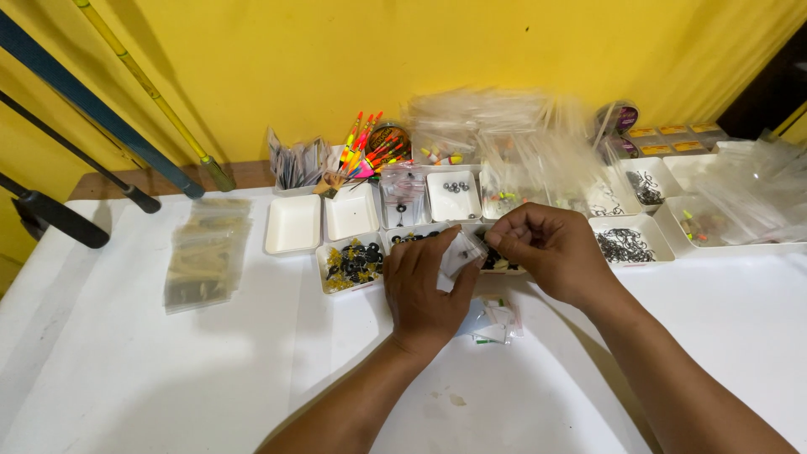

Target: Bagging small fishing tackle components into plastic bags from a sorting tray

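Observation:
My left hand (427, 286) grips a small clear plastic bag (461, 252) between thumb and fingers, just above the white table (168, 370). My right hand (551, 248) pinches the bag's upper right edge with its fingertips. Both hands hover over the front row of small white trays. A few filled little bags (494, 319) lie on the table just under my hands, with green and red bits showing inside.
White trays hold black and yellow beads (353, 264), black hooks (624, 245), small dark weights (455, 189); two trays (293, 224) sit bare. Bright fishing floats (366, 151) stand behind. A stack of clear bags (206, 252) lies left. Fishing rods (101, 113) lean on the yellow wall.

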